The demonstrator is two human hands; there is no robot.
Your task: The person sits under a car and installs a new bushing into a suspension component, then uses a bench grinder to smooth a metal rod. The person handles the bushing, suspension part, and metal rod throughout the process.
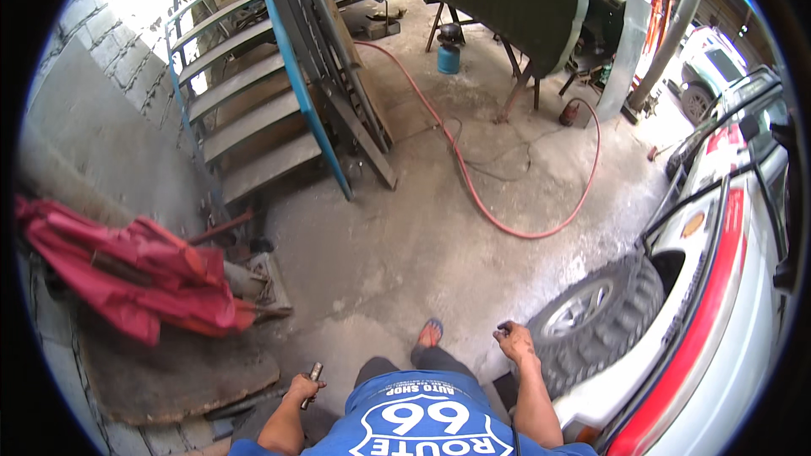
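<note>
My left hand (303, 387) is closed around a short metal rod-shaped tool (313, 376), which sticks up past the fingers; its exact kind is too small to tell. At the right, my right hand (515, 342) is raised beside the off-road tire (604, 321) of a white vehicle, apart from the tread. Its fingers are curled together, and whatever they may hold is too small to make out. The tire sits under the white fender with red trim (710, 304). One sandaled foot (430, 333) shows on the concrete between my hands.
Metal stairs with a blue rail (296, 84) rise at the far left. A red hose (473, 190) loops across the concrete floor. Red cloth (144, 274) hangs near the left wall. A dark panel (503, 4) on stands, a blue gas canister (449, 59) and a red jack (570, 112) are farther off.
</note>
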